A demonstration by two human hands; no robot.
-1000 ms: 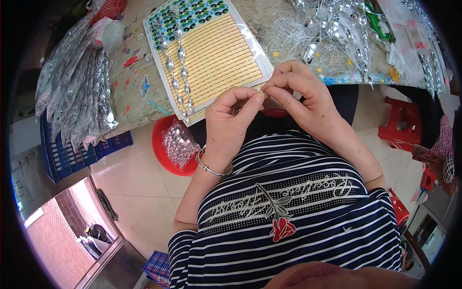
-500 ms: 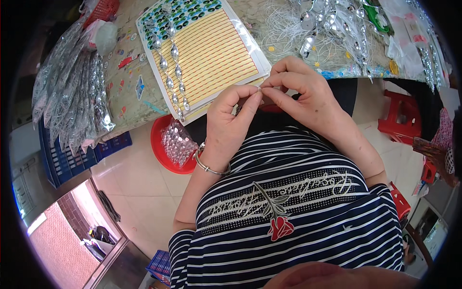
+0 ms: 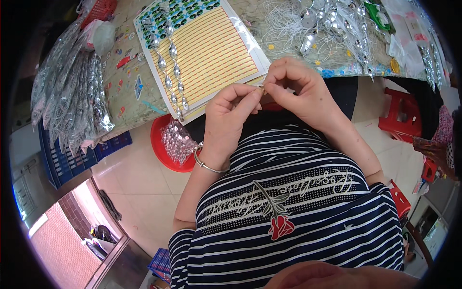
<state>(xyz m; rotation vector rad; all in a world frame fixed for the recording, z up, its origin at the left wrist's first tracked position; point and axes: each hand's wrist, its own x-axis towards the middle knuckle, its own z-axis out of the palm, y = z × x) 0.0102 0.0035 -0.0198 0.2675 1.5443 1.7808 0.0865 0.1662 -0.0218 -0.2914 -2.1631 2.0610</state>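
My left hand (image 3: 228,115) and my right hand (image 3: 303,94) meet fingertip to fingertip just off the table's near edge. Both are closed in a pinch around something tiny between the thumbs and forefingers, too small to make out. Left of them on the table lies a sheet (image 3: 207,53) with yellow, red-lined strips and rows of green and black oval stickers. Two strands of silver twisted beads (image 3: 162,63) run down its left part, ending near the sheet's lower corner.
At left, bundles of silver twisted strands (image 3: 72,96) hang over the table edge above a blue crate (image 3: 55,159). A red basin (image 3: 158,139) holds shiny pinkish pieces. White cord and silver ornaments (image 3: 332,24) lie at far right. A red stool (image 3: 399,115) stands beyond my right arm.
My right hand has lifted slightly, its outer fingers blurred by motion. My left fingers have curled closer together. Fingertips still meet in the same place.
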